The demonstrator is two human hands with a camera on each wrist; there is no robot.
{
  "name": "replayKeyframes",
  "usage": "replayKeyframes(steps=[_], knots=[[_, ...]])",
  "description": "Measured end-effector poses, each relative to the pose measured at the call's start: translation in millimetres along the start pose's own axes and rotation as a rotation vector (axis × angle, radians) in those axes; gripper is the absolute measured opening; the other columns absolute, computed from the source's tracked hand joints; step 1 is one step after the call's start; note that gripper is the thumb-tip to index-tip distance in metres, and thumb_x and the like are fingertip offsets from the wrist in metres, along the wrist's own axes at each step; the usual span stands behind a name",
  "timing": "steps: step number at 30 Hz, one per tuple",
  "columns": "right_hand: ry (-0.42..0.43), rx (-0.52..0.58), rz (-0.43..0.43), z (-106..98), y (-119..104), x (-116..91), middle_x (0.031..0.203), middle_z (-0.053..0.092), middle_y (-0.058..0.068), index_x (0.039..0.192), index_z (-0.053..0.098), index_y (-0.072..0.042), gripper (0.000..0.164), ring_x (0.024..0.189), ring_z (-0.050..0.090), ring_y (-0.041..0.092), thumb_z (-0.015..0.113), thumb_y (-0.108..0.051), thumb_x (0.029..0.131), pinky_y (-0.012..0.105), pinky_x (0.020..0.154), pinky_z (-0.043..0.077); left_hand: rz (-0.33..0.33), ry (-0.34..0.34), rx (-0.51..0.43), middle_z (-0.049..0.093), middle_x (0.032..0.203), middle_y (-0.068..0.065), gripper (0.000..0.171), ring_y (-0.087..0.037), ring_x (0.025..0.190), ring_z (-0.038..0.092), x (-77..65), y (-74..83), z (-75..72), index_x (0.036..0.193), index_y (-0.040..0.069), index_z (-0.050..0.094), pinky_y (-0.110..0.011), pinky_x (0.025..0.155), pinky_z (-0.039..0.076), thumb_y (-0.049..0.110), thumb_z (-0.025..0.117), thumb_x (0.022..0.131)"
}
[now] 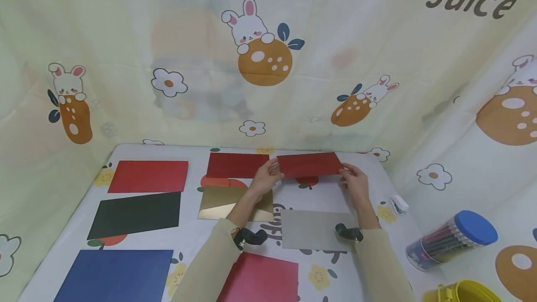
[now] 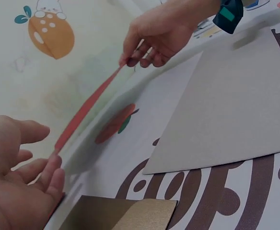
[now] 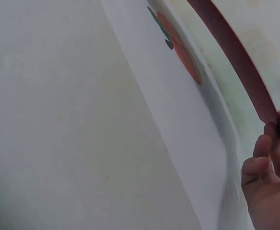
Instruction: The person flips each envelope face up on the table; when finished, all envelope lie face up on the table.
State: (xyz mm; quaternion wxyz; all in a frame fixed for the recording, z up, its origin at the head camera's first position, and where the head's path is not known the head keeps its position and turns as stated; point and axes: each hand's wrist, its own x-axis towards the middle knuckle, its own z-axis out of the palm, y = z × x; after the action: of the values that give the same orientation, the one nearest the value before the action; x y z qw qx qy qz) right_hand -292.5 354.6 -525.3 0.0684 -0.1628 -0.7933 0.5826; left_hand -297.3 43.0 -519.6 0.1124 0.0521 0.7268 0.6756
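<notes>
In the head view a dark red sheet of card (image 1: 309, 165) is raised at the back of the table, tilted and slightly bowed. My right hand (image 1: 355, 181) pinches its right end between thumb and fingers; the right wrist view shows the pinched corner of the sheet (image 3: 240, 67). At the opposite end, fingertips of my left hand (image 1: 266, 177) touch the edge, the thumb standing apart in the left wrist view. Another dark red sheet (image 1: 235, 165) lies left of that hand. Below are a gold sheet (image 1: 214, 199), partly behind my left forearm, and a grey sheet (image 1: 310, 229).
At left lie a bright red sheet (image 1: 148, 176), a dark green one (image 1: 136, 216) and a blue one (image 1: 117, 276). A pinkish-red sheet (image 1: 268, 278) is in front. On the right stand a blue-lidded tub of pens (image 1: 449, 241), a yellow container (image 1: 465, 292) and a small white object (image 1: 398, 204).
</notes>
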Motion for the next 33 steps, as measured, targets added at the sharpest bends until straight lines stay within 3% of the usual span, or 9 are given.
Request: replayKeyframes(steps=[6,9,15,19,26,33], knots=[[-0.06,-0.063,0.034,0,6,4,0.12,0.059,0.006,0.148,0.05,-0.012,0.052,0.092,0.056,0.014,0.063,-0.026,0.1,0.021,0.072,0.049,-0.021,0.002,-0.021,0.049,0.15,-0.017,0.064,-0.031,0.137,0.05,-0.9,-1.8,-2.0,0.155,0.009,0.036,-0.047,0.111,0.042,0.011,0.064,0.098],[-0.093,-0.133,0.022,0,8,5,0.129,0.056,0.012,0.15,0.046,-0.011,0.053,0.098,0.055,0.017,0.061,-0.024,0.101,0.024,0.076,0.048,-0.02,-0.007,-0.029,0.05,0.149,-0.021,0.062,-0.033,0.137,0.049,-0.9,-2.7,-2.3,0.155,0.008,0.036,-0.049,0.113,0.04,0.011,0.062,0.099],[-0.09,-0.312,-0.029,4,6,4,0.139,0.055,0.023,0.148,0.046,-0.003,0.052,0.126,0.053,0.036,0.057,-0.021,0.101,0.045,0.102,0.047,-0.02,-0.055,-0.058,0.043,0.153,-0.024,0.063,-0.035,0.141,0.044,-2.0,-2.4,-2.6,0.157,0.007,0.031,-0.049,0.116,0.035,0.007,0.058,0.1],[-0.083,-0.393,-0.033,7,4,3,0.139,0.055,0.025,0.146,0.048,0.001,0.051,0.13,0.05,0.04,0.057,-0.022,0.101,0.053,0.109,0.042,-0.025,-0.082,-0.1,0.037,0.156,-0.025,0.065,-0.035,0.145,0.038,-1.3,-4.9,-1.5,0.158,0.007,0.028,-0.048,0.116,0.034,-0.002,0.054,0.099],[-0.098,-0.432,-0.01,10,2,3,0.139,0.055,0.025,0.144,0.049,0.001,0.049,0.129,0.051,0.04,0.056,-0.021,0.101,0.053,0.108,0.042,-0.052,-0.105,-0.202,0.029,0.162,-0.021,0.075,-0.034,0.149,0.03,0.4,-11.2,0.6,0.16,0.009,0.023,-0.046,0.118,0.031,-0.014,0.048,0.093],[-0.11,-0.471,-0.035,12,5,6,0.127,0.061,0.023,0.136,0.056,0.003,0.043,0.113,0.057,0.036,0.055,-0.019,0.099,0.047,0.095,0.049,-0.039,-0.091,-0.179,0.028,0.163,-0.019,0.077,-0.033,0.15,0.027,0.5,-13.0,-0.4,0.161,0.009,0.021,-0.045,0.119,0.029,-0.012,0.05,0.092]])
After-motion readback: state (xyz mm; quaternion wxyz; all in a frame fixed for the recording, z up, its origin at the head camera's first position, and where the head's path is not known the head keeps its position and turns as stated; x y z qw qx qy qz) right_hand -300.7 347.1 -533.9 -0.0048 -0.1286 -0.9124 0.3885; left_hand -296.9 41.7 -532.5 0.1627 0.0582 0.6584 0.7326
